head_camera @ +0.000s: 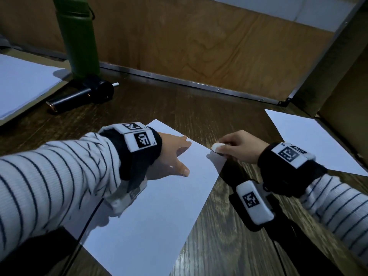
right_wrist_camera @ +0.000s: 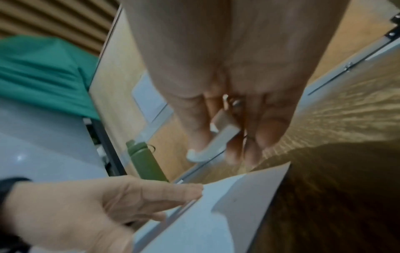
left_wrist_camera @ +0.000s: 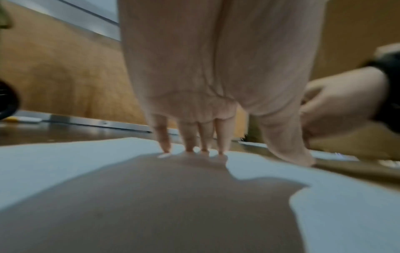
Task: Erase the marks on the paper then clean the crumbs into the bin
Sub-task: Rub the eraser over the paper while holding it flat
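Left hand (head_camera: 175,154) flat, fingers spread on the paper (head_camera: 159,206); right hand (head_camera: 241,148) pinches the eraser (head_camera: 217,146) at the paper's far right corner.

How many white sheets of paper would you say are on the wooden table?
3: one white sheet of paper under the left hand, one far left, one far right. Others may lie out of view.

green bottle (head_camera: 79,36), black cylinder (head_camera: 83,95) far-left
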A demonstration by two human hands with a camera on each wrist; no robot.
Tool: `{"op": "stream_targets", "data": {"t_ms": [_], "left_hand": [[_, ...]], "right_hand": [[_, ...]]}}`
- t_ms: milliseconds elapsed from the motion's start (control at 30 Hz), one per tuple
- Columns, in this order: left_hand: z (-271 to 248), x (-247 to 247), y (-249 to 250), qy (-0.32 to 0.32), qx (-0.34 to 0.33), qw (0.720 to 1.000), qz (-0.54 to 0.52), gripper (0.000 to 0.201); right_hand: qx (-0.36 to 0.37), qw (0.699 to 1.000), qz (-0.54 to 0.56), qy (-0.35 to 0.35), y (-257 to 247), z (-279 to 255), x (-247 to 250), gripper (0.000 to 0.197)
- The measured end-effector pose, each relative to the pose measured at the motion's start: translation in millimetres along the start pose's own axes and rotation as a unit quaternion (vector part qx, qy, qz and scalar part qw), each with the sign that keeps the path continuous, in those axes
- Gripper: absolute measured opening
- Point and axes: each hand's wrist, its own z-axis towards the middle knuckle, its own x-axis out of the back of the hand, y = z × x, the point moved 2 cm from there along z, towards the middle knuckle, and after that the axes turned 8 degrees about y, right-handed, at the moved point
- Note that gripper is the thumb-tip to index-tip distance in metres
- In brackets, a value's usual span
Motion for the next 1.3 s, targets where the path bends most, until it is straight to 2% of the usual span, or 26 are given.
{"op": "stream_targets", "data": {"t_ms": [67, 133, 233, 333, 400, 467, 567, 600, 667, 833, 933, 1000, 1100, 1167, 1300], "left_hand": [[-4, 8, -11, 0.028, 0.013, 0.996, -0.086, 0.067], [-12, 14, -20, 0.062, 0.040, 0.988, -0.136, 0.058], [-20, 17, -32, 0.091, 0.079, 0.988, -0.096, 0.055], [-29, 14, -39, 0.037, 0.095, 0.994, -0.023, 0.063], [-37, 7, -38, -0.020, 0.091, 0.995, 0.020, 0.076], [-43, -3, -34, -0.063, 0.088, 0.993, 0.052, 0.099], [-45, -16, -30, -0.065, 0.069, 0.993, 0.076, 0.114], [-44, -19, -27, -0.060, 0.055, 0.994, 0.072, 0.115], [-42, -22, -20, -0.057, 0.018, 0.996, 0.059, 0.113], [-37, -25, -11, -0.060, -0.019, 0.996, 0.059, 0.116], [-37, -25, -10, -0.055, -0.030, 0.996, 0.065, 0.118], [-37, -26, -9, -0.050, -0.035, 0.997, 0.056, 0.118], [-37, -28, -9, -0.050, -0.035, 0.997, 0.056, 0.120], [-37, -27, -9, -0.052, -0.033, 0.996, 0.066, 0.122], [-38, -26, -8, -0.063, -0.024, 0.994, 0.083, 0.122]], "right_hand": [[0.011, 0.997, 0.051, -0.050, -4, -8, -2, 0.021], [0.032, 0.993, 0.032, -0.109, -10, -16, -10, 0.025], [0.042, 0.988, -0.013, -0.150, -18, -30, -22, 0.034], [0.047, 0.984, -0.064, -0.158, -26, -49, -30, 0.033], [0.058, 0.981, -0.096, -0.156, -33, -62, -35, 0.031], [0.073, 0.982, -0.106, -0.140, -42, -69, -34, 0.030], [0.072, 0.993, -0.070, -0.062, -50, -63, -24, 0.015], [0.062, 0.996, -0.045, -0.036, -50, -57, -19, 0.008], [0.047, 0.998, -0.034, -0.005, -48, -43, -14, 0.013], [0.038, 0.994, -0.102, -0.009, -51, -16, -25, 0.014], [0.116, 0.980, -0.158, -0.017, -63, -24, -38, 0.020], [0.181, 0.970, -0.155, -0.047, -71, -40, -46, 0.023], [0.202, 0.963, -0.133, -0.117, -73, -55, -53, 0.030], [0.187, 0.968, -0.132, -0.098, -68, -44, -50, 0.031], [0.131, 0.980, -0.148, -0.012, -57, -17, -34, 0.016]]}}
